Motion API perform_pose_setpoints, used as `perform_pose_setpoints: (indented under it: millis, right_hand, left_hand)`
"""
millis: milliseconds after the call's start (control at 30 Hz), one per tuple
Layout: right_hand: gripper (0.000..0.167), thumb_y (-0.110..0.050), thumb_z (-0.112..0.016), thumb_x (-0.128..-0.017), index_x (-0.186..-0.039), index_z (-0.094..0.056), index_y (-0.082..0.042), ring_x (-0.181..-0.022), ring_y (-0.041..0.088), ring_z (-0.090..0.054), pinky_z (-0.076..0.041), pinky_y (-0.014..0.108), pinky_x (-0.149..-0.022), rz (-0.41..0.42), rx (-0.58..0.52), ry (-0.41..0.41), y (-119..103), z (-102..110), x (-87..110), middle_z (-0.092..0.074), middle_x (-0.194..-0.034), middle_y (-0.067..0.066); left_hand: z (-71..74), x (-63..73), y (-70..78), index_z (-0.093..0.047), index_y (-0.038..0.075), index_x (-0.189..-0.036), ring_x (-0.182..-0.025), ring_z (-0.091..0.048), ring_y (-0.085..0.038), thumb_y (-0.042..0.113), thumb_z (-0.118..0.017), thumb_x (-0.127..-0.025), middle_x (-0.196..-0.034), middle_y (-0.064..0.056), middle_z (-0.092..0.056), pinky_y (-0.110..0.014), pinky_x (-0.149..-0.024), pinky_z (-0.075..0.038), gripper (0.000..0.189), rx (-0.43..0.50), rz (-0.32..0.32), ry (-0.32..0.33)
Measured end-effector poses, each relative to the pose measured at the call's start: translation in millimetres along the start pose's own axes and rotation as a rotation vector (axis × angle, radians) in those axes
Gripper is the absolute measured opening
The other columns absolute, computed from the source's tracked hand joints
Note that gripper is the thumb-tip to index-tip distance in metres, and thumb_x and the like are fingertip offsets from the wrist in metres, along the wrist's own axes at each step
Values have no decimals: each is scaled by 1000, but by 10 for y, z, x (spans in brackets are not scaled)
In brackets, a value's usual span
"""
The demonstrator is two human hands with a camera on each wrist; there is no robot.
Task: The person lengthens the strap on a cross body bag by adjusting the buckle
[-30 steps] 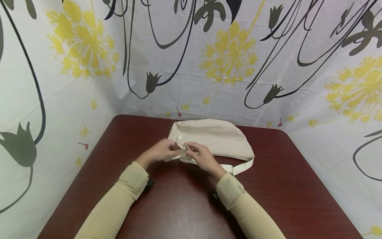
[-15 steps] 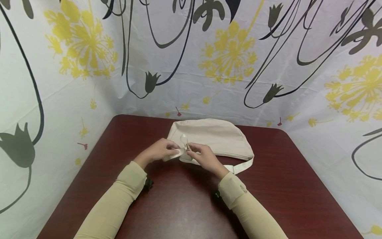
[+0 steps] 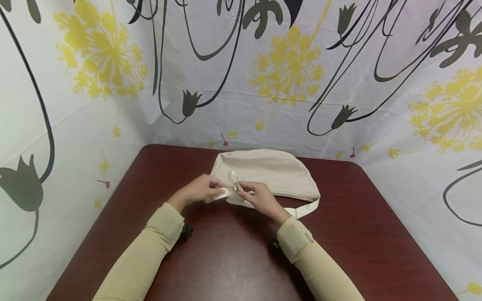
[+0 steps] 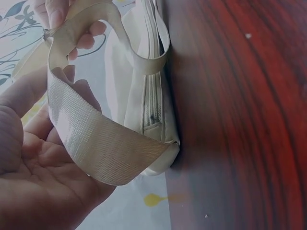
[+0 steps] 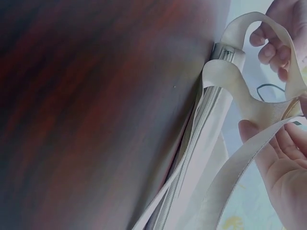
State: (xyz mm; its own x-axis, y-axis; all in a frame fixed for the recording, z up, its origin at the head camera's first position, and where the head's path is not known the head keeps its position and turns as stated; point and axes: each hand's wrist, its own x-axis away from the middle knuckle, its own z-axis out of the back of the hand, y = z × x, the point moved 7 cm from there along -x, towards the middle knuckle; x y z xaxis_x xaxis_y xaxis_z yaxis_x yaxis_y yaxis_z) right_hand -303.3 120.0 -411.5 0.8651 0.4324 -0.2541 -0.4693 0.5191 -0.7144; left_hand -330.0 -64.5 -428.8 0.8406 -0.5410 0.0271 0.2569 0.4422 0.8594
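A cream fabric shoulder bag (image 3: 271, 171) lies toward the back of the table, its zipper (image 5: 209, 108) facing the person. My left hand (image 3: 199, 191) pinches the bag's webbing strap (image 4: 103, 143) to the left of a metal strap buckle (image 3: 236, 186). Thumb and fingers of my right hand (image 3: 260, 198) grip the strap at that buckle, and a short loop of strap stands up above it. Seen from the left wrist, the strap curves in front of the left palm and runs to the bag's end. Fingers partly hide the buckle in the right wrist view.
The dark red wooden table (image 3: 226, 259) has rounded far corners. White cloth (image 3: 233, 83) with yellow and grey plant prints hangs behind and on both sides. More of the strap (image 3: 310, 207) trails off the bag's right end onto the tabletop.
The loop above the buckle has turned and narrowed, and the buckle now faces the head camera more. My left fingers have drawn slightly left along the strap; the bag has stayed put.
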Motion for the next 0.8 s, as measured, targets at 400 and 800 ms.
perform_pose_setpoints:
  millis: [400, 800]
  right_hand:
    - [36, -5, -77, -90, -124, -70, 3, -97, 25, -71, -57, 27, -84, 45, 4, -21, -29, -32, 14, -72, -117, 17]
    - [32, -6, -77, -90, -121, -72, 3, -100, 26, -71, -57, 27, -85, 11, 2, -17, 9, -23, 15, -72, -117, 16]
  left_hand:
    - [17, 22, 5, -77, 7, -113, -93, -62, -13, 22, -72, -96, -104, -1, -75, -31, -81, -50, 23, -15, -2, -2]
    - [30, 27, 2, -77, 6, -113, -90, -62, -13, 21, -72, -96, -103, -2, -75, -30, -78, -50, 23, 17, 6, -12]
